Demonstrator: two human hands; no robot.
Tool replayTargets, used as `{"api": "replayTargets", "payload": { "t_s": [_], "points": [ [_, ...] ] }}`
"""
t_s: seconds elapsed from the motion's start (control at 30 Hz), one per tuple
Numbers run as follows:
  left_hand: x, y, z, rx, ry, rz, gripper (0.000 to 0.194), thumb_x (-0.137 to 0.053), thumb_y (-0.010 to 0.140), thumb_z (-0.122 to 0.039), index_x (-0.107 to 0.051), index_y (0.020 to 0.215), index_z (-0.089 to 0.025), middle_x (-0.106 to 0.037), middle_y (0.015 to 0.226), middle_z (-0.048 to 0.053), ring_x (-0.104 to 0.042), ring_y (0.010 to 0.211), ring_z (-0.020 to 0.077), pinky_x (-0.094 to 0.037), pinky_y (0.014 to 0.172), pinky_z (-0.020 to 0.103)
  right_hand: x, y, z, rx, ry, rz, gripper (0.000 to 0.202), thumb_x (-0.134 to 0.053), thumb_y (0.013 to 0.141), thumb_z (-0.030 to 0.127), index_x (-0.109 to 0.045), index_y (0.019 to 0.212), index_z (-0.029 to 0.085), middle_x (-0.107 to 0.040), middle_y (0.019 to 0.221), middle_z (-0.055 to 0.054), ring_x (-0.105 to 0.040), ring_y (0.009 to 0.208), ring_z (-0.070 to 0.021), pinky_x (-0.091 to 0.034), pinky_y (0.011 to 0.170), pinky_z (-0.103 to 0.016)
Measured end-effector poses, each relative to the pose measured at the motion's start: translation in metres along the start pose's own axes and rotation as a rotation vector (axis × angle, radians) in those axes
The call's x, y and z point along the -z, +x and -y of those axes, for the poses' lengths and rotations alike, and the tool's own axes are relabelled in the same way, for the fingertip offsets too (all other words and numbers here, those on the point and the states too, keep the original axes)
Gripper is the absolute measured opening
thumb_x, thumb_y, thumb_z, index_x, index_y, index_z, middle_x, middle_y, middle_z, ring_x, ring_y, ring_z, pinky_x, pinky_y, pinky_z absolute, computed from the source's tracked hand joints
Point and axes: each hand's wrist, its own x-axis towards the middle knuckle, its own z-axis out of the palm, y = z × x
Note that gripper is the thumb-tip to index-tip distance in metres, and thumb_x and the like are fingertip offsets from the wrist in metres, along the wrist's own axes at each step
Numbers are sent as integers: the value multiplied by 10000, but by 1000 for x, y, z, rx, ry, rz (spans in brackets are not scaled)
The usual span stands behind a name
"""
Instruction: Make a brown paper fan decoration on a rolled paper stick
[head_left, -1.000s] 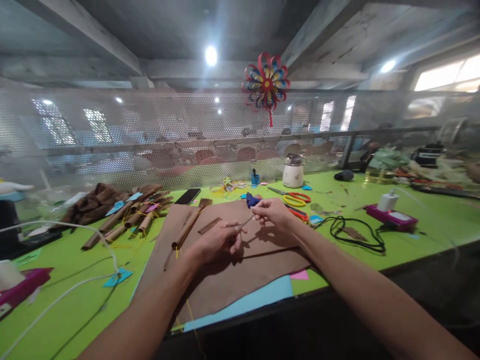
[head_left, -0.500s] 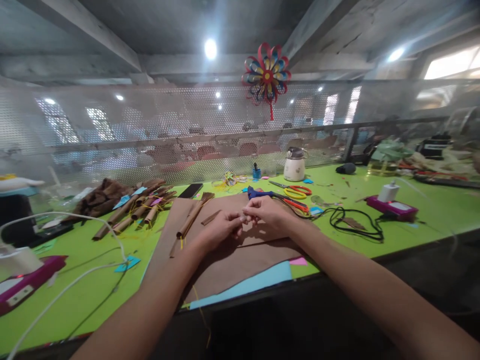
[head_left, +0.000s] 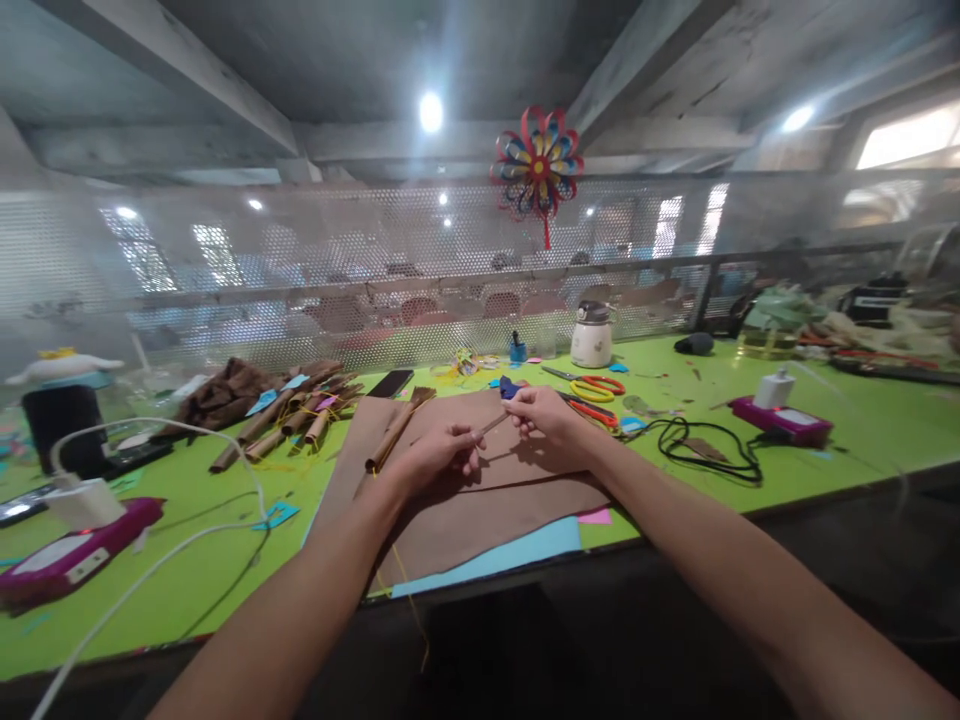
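Between my two hands a thin brown strip (head_left: 493, 424) is stretched, slanting up to the right. My left hand (head_left: 442, 456) pinches its lower end, and my right hand (head_left: 546, 412) pinches the upper end. Both hands are just above a brown sheet (head_left: 480, 515), which lies over light blue paper (head_left: 499, 562). Left of my left hand, a rolled brown tube (head_left: 390, 440) rests on the sheet. Partly hidden behind my right hand is a blue tool (head_left: 511, 387), its kind unclear. Yellow-handled scissors (head_left: 592, 391) and an orange-handled tool (head_left: 596, 412) lie beyond my right hand.
Several brown rolls (head_left: 292, 420) with yellow string are piled at left on the green table (head_left: 810, 490). A phone (head_left: 392, 383) and a white bottle (head_left: 592, 338) stand farther back. Purple power strips (head_left: 784, 420) with cables sit on both sides. Mesh panel (head_left: 337, 310) closes the back.
My hands have drawn slightly apart, and the brown strip now shows between my fingers. The camera view has shifted a little, moving the scene slightly right at the left side.
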Motion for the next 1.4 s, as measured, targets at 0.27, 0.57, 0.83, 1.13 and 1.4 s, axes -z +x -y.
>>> {"api": "replayTargets", "payload": {
  "t_s": [0.27,0.57,0.83,1.13,1.4],
  "points": [
    [4,-1,2,-41,-112,29,251,-646,795,-358,-592,777,-113,-630,574,68,-583,492,131,-368,488,222,1,2,-2,-39,187,7,372,-783,643,468,-588,656,151,-556,549,15,-488,455,-75,-438,453,-218],
    [4,-7,-5,-22,-306,148,226,-617,793,-345,-583,739,-128,-543,510,7,-449,433,96,-305,459,223,-6,-16,16,109,262,243,336,-807,660,344,-686,918,166,-616,730,-1,-566,630,-107,-468,633,-269],
    [-8,-4,-2,-50,-165,89,335,-658,808,-419,-626,904,-99,-644,750,81,-588,609,120,-387,550,230,-11,-10,4,56,84,168,351,-761,683,463,-641,674,133,-601,619,-8,-514,550,-99,-405,566,-257],
    [-9,-3,-6,-39,-295,127,269,-656,828,-357,-647,834,-88,-653,717,77,-598,598,112,-459,610,234,-12,-13,5,-47,210,149,341,-780,664,462,-657,779,165,-627,674,-7,-530,568,-98,-398,532,-229],
    [-9,-5,-6,-52,-334,193,263,-599,878,-330,-628,960,-82,-678,785,114,-651,685,158,-507,693,284,-9,-12,7,-56,225,166,327,-787,669,433,-655,787,159,-616,681,3,-509,561,-70,-396,533,-205]
  ]
}}
